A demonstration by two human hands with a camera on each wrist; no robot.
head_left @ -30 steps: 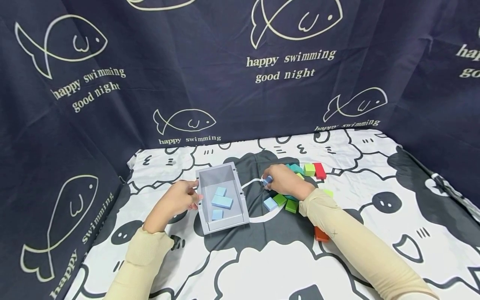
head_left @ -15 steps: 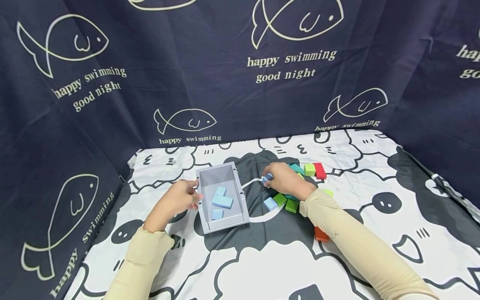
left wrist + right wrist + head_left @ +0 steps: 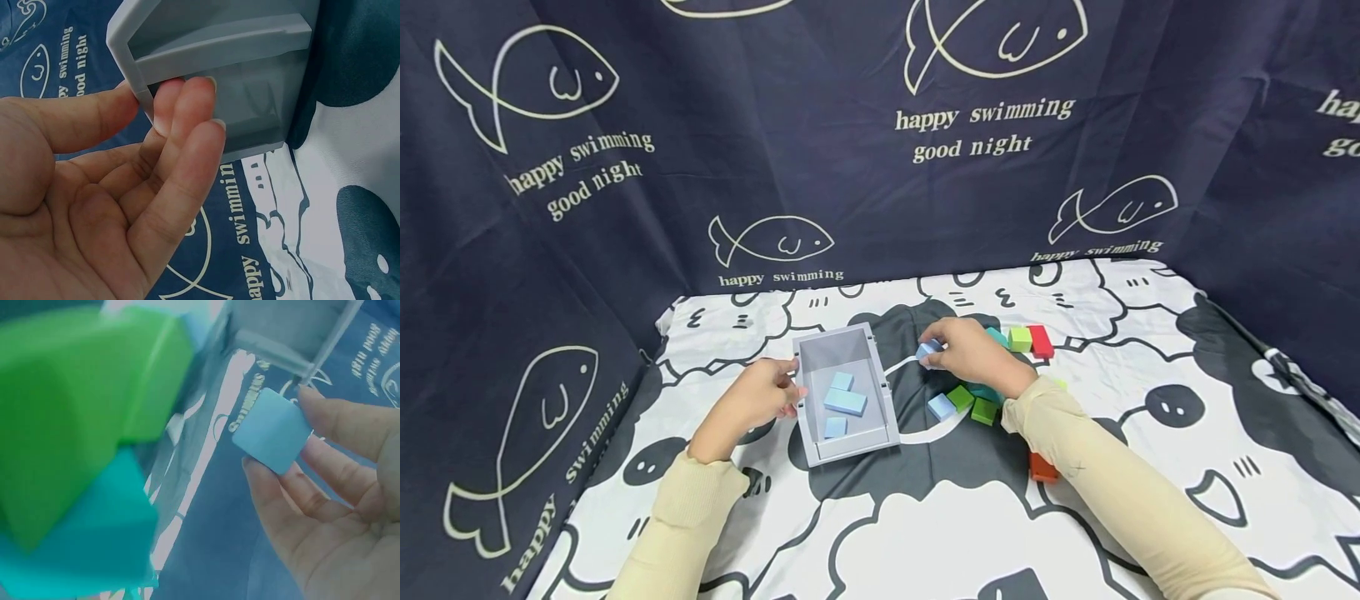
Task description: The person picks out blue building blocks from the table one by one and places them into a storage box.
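A grey box [image 3: 886, 398] with several light blue blocks [image 3: 846, 403] inside sits left of centre in the head view. My left hand [image 3: 762, 393] grips its left wall; in the left wrist view the thumb is at the edge and the fingers [image 3: 200, 156] lie against the outer side. Between thumb and fingers my right hand [image 3: 968, 352] pinches another light blue block [image 3: 274, 431], just right of the box. One more light blue block [image 3: 942, 407] lies below that hand, against a green block [image 3: 960, 397].
Around the right hand are loose blocks: a second green block [image 3: 984, 411], a lime block [image 3: 1019, 339], a red block [image 3: 1041, 342] and teal blocks [image 3: 94, 531], partly hidden. An orange-red block [image 3: 1042, 467] lies beneath the right sleeve. Dark fish-print cloth [image 3: 865, 167] hangs behind.
My right hand has shifted slightly up and left, bringing the pinched light blue block a little nearer the box. The left hand and the box have stayed in place.
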